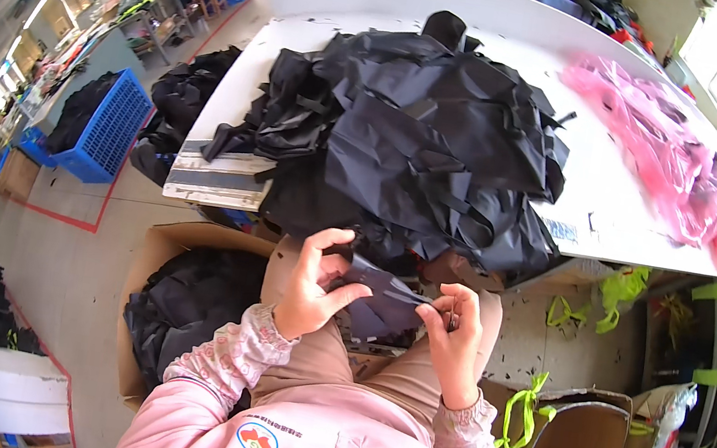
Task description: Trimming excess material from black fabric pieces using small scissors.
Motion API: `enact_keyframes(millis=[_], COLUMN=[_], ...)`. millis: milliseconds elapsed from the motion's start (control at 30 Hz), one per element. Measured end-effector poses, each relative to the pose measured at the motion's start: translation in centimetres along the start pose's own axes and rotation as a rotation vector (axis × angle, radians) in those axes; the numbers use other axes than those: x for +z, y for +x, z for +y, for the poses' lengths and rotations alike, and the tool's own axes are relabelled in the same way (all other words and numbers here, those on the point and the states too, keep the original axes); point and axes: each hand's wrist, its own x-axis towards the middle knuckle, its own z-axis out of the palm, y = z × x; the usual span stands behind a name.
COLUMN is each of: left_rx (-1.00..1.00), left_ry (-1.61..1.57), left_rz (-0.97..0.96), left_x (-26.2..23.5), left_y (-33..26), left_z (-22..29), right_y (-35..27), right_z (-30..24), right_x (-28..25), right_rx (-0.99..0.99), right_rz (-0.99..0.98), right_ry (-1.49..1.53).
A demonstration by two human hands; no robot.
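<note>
A small black fabric piece (385, 295), judged light, limp and best pinched at its edges, is held just below the black heap (428, 132), clamped by the left hand (316, 287) and right hand (454, 331).

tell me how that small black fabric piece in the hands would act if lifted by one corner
The black fabric piece would probably flop and hang limp: it already bends between the left hand and right hand. It looks thin, so likely very light. The black fabric pile on the table drapes the same way.
</note>
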Motion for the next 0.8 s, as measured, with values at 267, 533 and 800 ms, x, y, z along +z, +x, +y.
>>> enact_keyframes(millis=[267,533,800], left_rx=[0.117,-0.064,-0.051], left_ry=[0.404,0.244,0.185], left_rz=[-0.196,-0.175,-0.202], left_x=[0.8,0.9,0.9], left_y=[-0.1,-1.0,-1.0], left_z=[2.0,1.1,1.1], right_y=[-1.2,-0.6,-0.4], right_z=[-3.9,-2.3,-4.0], right_x=[-0.2,1.3,1.3], right_rx=[-0.170,-0.243,-0.246], right_rz=[-0.105,-0.196,-0.163], right_ry=[0.010,-0.113,-0.059])
